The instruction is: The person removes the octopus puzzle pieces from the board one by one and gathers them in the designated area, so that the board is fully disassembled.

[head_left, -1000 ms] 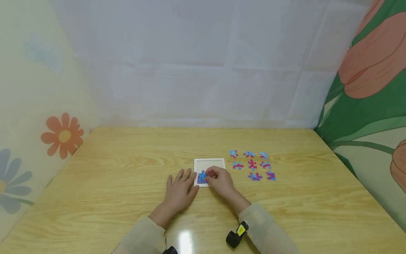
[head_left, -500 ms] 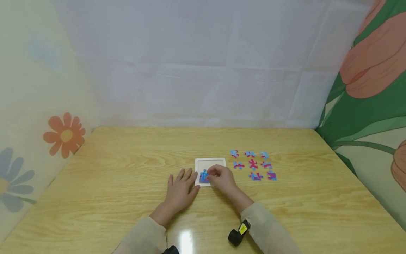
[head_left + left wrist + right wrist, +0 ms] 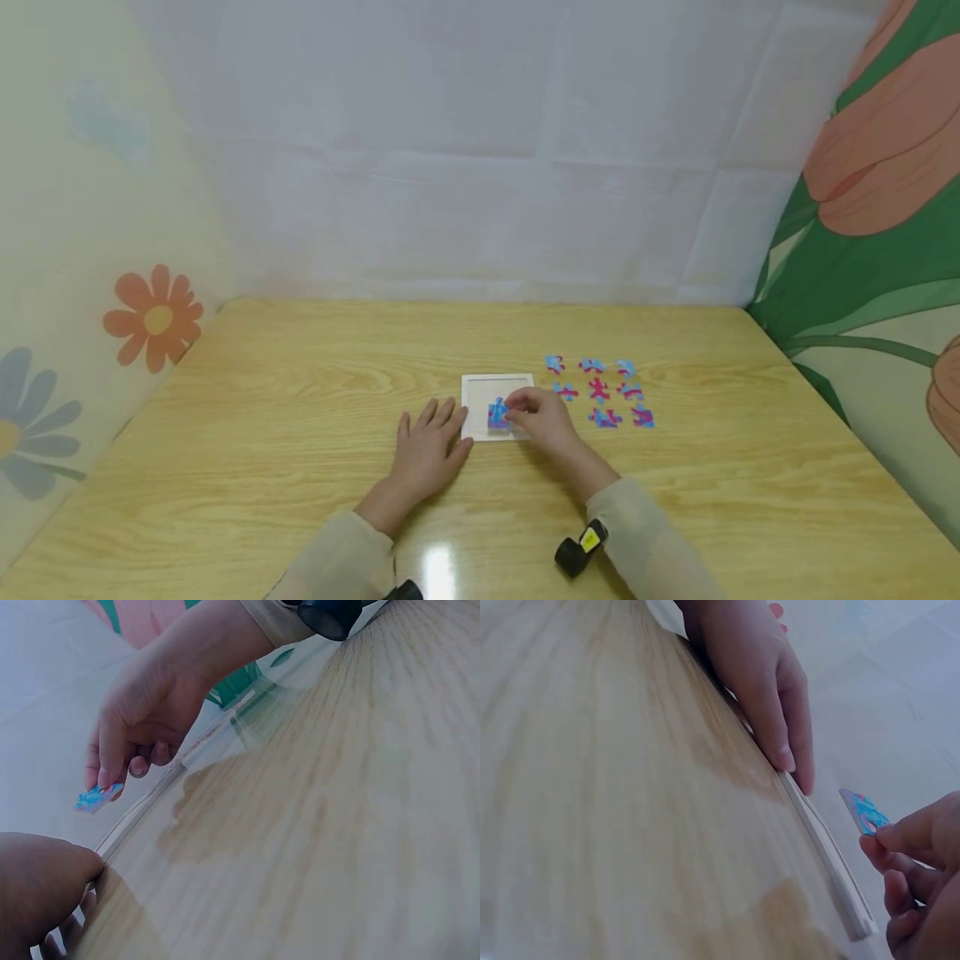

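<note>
A blue, pink and purple jigsaw piece is pinched between the thumb and finger of my right hand. Both wrist views show this piece raised above the white puzzle frame, whose bare inside is visible around it. My left hand lies with fingers spread on the table, touching the left edge of the frame. In the right wrist view, the left thumb and a finger rest at the frame's rim.
Several loose jigsaw pieces lie in rows to the right of the frame on the wooden table. A white cloth hangs behind the table. Patterned panels stand at both sides.
The right hand has lifted the jigsaw piece from the frame's lower left corner and moved it to the right. My left hand stays at the frame's edge.
</note>
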The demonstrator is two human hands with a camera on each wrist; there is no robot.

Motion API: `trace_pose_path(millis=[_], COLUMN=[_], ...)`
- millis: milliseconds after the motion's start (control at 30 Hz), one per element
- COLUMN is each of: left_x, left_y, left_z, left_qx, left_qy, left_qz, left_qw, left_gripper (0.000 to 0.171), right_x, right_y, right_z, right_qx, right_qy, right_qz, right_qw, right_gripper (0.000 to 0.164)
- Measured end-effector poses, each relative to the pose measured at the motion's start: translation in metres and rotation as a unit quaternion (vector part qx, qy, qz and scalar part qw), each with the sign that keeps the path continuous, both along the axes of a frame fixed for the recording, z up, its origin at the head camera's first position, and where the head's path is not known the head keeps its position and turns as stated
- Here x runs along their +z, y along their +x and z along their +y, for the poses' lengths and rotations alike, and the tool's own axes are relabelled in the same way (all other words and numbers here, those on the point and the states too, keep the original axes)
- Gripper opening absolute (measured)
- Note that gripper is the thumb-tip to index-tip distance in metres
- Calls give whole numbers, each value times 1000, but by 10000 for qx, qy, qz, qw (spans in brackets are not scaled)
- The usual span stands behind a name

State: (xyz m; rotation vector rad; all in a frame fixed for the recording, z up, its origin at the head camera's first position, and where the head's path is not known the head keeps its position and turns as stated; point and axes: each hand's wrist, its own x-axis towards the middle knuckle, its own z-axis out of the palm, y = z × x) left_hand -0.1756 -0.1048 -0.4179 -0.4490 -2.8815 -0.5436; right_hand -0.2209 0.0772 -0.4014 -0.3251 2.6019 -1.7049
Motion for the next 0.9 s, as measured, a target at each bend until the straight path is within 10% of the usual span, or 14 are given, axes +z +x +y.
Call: trace_pose_path(millis=[900], left_x=[2], left_y=[1], left_z=[-1], left_qx=[-9], left_qy=[14], left_qz=[-4], left_qw=[10000], left_gripper=[46], right_x=[2], right_y=[-8], right_z=[73], right_qx=[-329], right_qy=[202], right_qz=[353], right_qw=[9986], right_gripper=[11])
